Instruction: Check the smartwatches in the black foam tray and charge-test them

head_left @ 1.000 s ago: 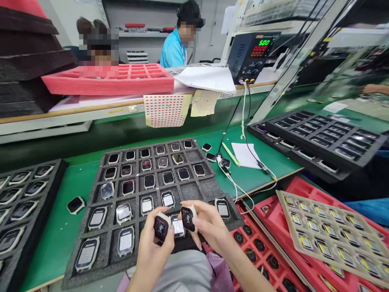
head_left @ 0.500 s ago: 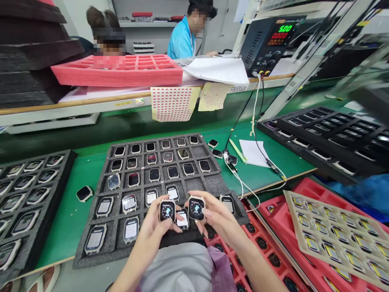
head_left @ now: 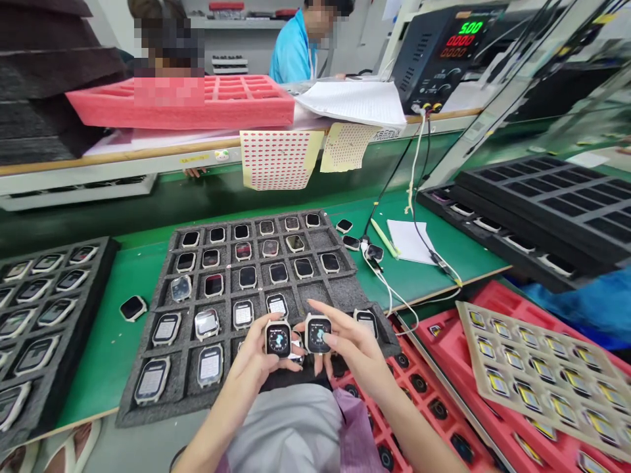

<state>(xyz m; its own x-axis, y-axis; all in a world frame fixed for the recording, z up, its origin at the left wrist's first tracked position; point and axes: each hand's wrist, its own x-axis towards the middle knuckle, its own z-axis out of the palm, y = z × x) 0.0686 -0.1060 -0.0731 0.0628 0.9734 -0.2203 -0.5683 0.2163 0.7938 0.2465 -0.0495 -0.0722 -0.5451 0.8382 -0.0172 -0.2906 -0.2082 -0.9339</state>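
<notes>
My left hand [head_left: 258, 355] is closed on a smartwatch without a strap [head_left: 278, 339], its screen lit with a dial. A matching lit smartwatch [head_left: 319, 334] is gripped by my right hand [head_left: 349, 338], the thumb at its screen edge. Both are held side by side, faces up, above the near edge of a grey foam tray [head_left: 236, 295]. Between and behind them, another watch is mostly hidden by my fingers. Several watch bodies sit in the tray's compartments; the nearer ones, such as this watch [head_left: 211, 365], show white lit screens, while the farther ones look dark.
More watches fill a tray [head_left: 83, 315] at left; a loose watch [head_left: 133, 307] lies between trays. Cables [head_left: 389, 289], a green pen [head_left: 385, 238] and paper [head_left: 413, 240] are at right. Dark trays [head_left: 552, 197], red foam trays [head_left: 419, 394] and a power supply [head_left: 444, 59] stand beyond.
Both hands and watches have shifted slightly, with the watch between them now more covered. At right, a dark gridded tray now rests over the watch tray. The whole view has moved a little.
</notes>
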